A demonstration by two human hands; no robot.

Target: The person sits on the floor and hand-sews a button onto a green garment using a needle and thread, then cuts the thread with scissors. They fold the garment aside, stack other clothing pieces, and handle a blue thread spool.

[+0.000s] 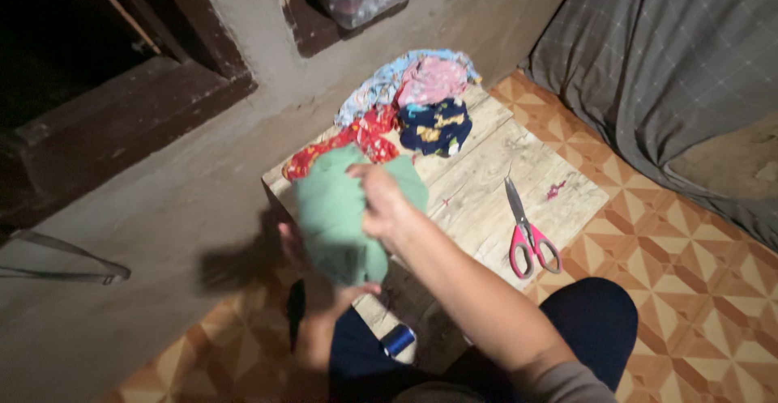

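Both hands grip a green cloth [344,213] above the wooden surface [486,192].
Right hand [385,204] pinches its top, left hand [324,289] clasps beneath; pink scissors [527,233], fabric scraps [413,107] lie beyond.

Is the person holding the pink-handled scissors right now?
No, the scissors lie untouched on the wooden board, while both the right hand and the left hand grip a green cloth.

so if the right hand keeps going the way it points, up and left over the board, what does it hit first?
The right hand already grips the green cloth, so that comes first. Past it, the red patterned fabric at the edge of the scrap pile, then the grey wall. Depth is unclear from this view.
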